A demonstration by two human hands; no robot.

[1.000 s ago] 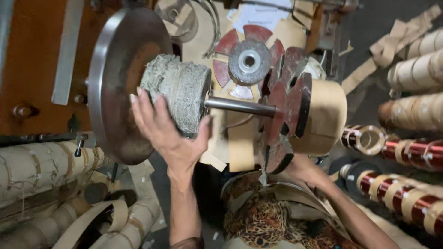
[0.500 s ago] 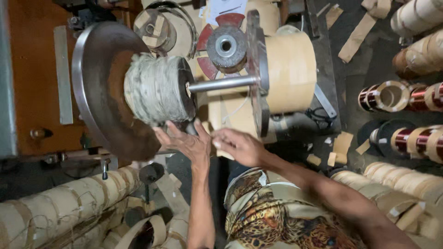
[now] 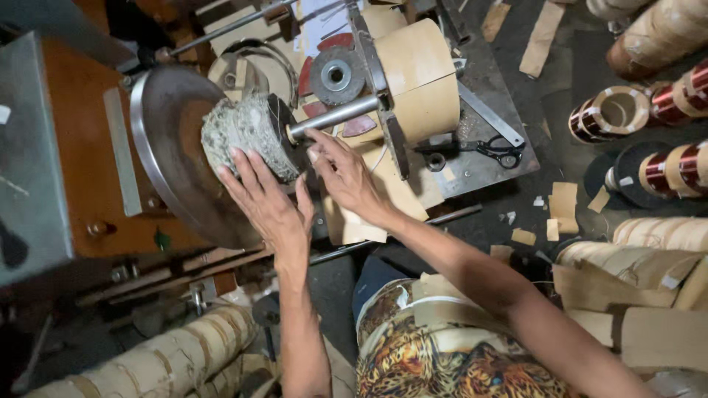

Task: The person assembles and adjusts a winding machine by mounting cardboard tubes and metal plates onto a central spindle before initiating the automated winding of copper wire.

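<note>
Hidden: coil [image 3: 247, 140] underside, behind left hand [image 3: 269, 203].
Left hand: open, flat against coil.
Right hand [image 3: 346, 177]: open, fingertips near shaft [image 3: 332, 118].
Nearby: scissors [image 3: 498, 151], metal disc [image 3: 169, 147].

Dark floor [image 3: 560, 158], paper scraps [image 3: 564, 199], copper-wound coils [image 3: 667, 169], paper-wrapped rolls [image 3: 169, 357], scissors [image 3: 498, 151]

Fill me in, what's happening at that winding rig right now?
A person has both bare hands at a coil-winding machine. The left hand lies flat against the grey wound coil, which sits on a steel shaft in front of a large round metal faceplate. The right hand reaches in just below the shaft, fingertips near the coil's end. A tan paper-wrapped drum sits further along the shaft. Scissors lie on the base plate, untouched.
</note>
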